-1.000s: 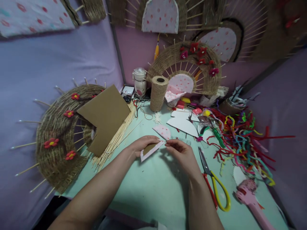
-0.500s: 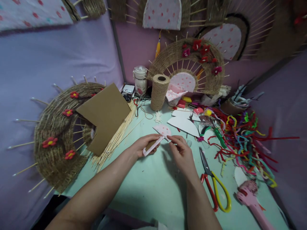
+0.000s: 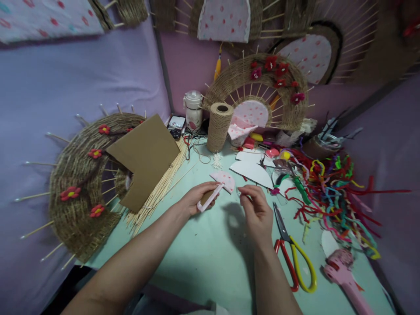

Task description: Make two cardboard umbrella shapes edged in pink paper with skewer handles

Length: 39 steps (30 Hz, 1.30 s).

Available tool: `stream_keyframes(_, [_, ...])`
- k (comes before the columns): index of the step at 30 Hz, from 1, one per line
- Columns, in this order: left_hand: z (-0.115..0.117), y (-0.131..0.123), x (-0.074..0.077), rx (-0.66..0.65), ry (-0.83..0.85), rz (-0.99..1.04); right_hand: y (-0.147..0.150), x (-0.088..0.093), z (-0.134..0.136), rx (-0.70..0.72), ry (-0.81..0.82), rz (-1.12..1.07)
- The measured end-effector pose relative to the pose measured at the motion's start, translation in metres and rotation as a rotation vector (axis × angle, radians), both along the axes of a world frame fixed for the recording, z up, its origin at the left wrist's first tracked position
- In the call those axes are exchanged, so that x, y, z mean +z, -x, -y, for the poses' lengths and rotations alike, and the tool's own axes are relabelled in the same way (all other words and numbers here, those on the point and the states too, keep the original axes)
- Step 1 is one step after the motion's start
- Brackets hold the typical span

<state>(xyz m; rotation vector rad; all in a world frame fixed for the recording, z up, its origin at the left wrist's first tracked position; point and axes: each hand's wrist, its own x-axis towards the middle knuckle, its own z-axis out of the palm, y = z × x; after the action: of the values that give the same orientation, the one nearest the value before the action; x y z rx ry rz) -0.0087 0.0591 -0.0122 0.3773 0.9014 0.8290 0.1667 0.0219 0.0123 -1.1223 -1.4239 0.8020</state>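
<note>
My left hand (image 3: 197,197) is closed on a small semicircular piece (image 3: 210,197) with a brown cardboard face and a pink rim, held on edge above the pale green table (image 3: 210,253). My right hand (image 3: 257,210) hovers just right of it, fingers pinched together; what they hold is too small to make out. A pink dotted half-circle (image 3: 225,179) lies on the table just beyond the two hands.
Red and yellow scissors (image 3: 292,253) and a pink glue gun (image 3: 344,273) lie at right, beside a heap of coloured pipe cleaners (image 3: 331,192). A jute spool (image 3: 219,127), skewers (image 3: 160,188), a cardboard sheet (image 3: 144,155) and a woven half-wheel (image 3: 82,183) stand behind and left.
My right hand has drawn away to the right from the piece's tip, leaving a gap. My left hand has turned the piece more on edge.
</note>
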Motion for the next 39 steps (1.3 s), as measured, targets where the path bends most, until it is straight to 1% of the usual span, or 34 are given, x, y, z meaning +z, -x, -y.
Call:
stream_keyframes(2, [0.000, 0.001, 0.000, 0.005, 0.010, 0.015, -0.001, 0.000, -0.001, -0.087, 0.012, -0.068])
stream_keyframes(4, [0.000, 0.001, 0.001, -0.003, -0.004, 0.018, -0.002, -0.002, -0.002, -0.142, 0.044, -0.125])
stream_keyframes(6, [0.002, 0.000, 0.003, -0.024, -0.044, 0.014, -0.003, -0.005, -0.005, -0.174, 0.101, -0.172])
stream_keyframes(8, [0.005, -0.001, 0.006, -0.057, -0.106, 0.011, -0.004, -0.008, -0.007, -0.171, 0.164, -0.210])
stream_keyframes(10, [0.008, -0.002, 0.009, -0.098, -0.160, 0.007, -0.005, -0.010, -0.008, -0.126, 0.231, -0.255])
stream_keyframes(13, [0.011, -0.005, 0.012, -0.142, -0.200, -0.024, -0.005, -0.012, -0.009, -0.016, 0.359, -0.347])
stream_keyframes(16, [0.013, -0.007, 0.014, -0.155, -0.213, -0.057, -0.003, -0.012, -0.010, 0.091, 0.498, -0.412])
stream_keyframes(18, [0.013, -0.007, 0.015, -0.161, -0.217, -0.071, -0.003, -0.013, -0.011, 0.135, 0.550, -0.431])
stream_keyframes(21, [0.013, -0.007, 0.015, -0.165, -0.229, -0.081, -0.002, -0.013, -0.011, 0.153, 0.579, -0.455])
stream_keyframes(24, [0.012, -0.005, 0.014, -0.160, -0.242, -0.090, -0.002, -0.014, -0.011, 0.127, 0.588, -0.479])
stream_keyframes(28, [0.009, -0.004, 0.012, -0.075, -0.213, -0.107, -0.003, -0.014, -0.011, 0.089, 0.598, -0.502])
stream_keyframes(33, [0.004, -0.004, 0.005, 0.008, -0.162, -0.062, -0.003, -0.015, -0.012, 0.051, 0.590, -0.487])
stream_keyframes(36, [0.004, -0.005, 0.005, 0.016, -0.148, -0.040, -0.002, -0.016, -0.012, 0.050, 0.582, -0.459])
stream_keyframes(39, [0.005, -0.005, 0.007, 0.008, -0.165, -0.035, -0.001, -0.017, -0.013, 0.041, 0.563, -0.429])
